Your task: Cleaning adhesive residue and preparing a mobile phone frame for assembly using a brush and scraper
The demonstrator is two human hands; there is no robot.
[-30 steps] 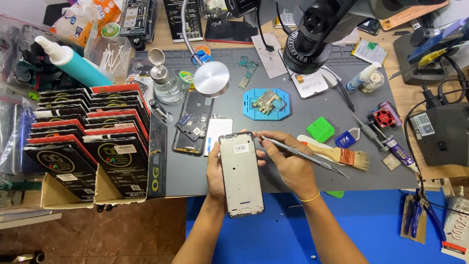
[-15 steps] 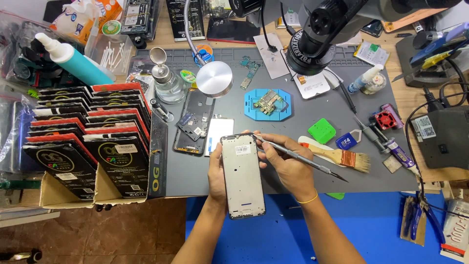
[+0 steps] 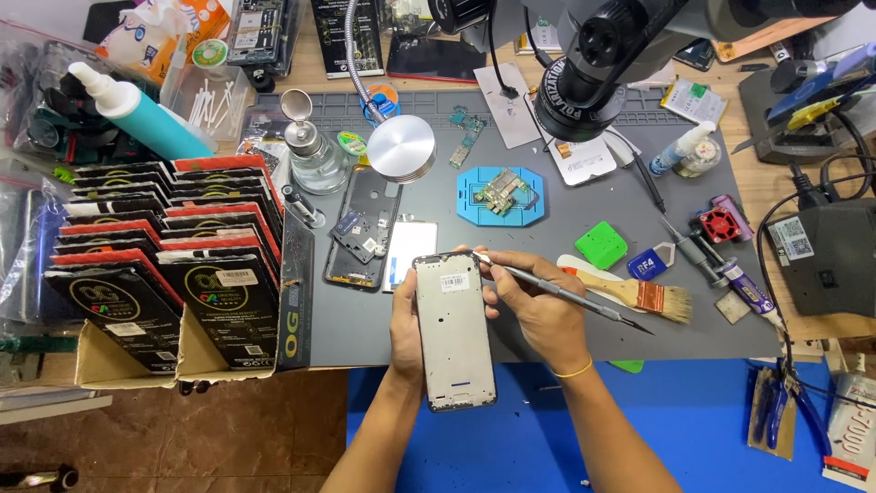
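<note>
My left hand (image 3: 406,327) holds a silver phone frame (image 3: 453,330) upright over the front edge of the grey work mat (image 3: 547,301). My right hand (image 3: 538,310) grips a thin metal tool (image 3: 566,294), its tip touching the frame's upper right corner. A dark phone back housing (image 3: 360,228) and a white rectangular part (image 3: 409,251) lie just beyond the frame.
A blue board holder (image 3: 499,194) with a circuit board sits mid-mat, under a microscope head (image 3: 584,78). A brush (image 3: 639,294), green block (image 3: 601,245) and small tools lie to the right. Boxes of dark packages (image 3: 164,265) stand left, beside a glass dispenser bottle (image 3: 310,151).
Both hands and the phone frame have stayed nearly in place. The tool's tip has shifted slightly along the frame's top right corner.
</note>
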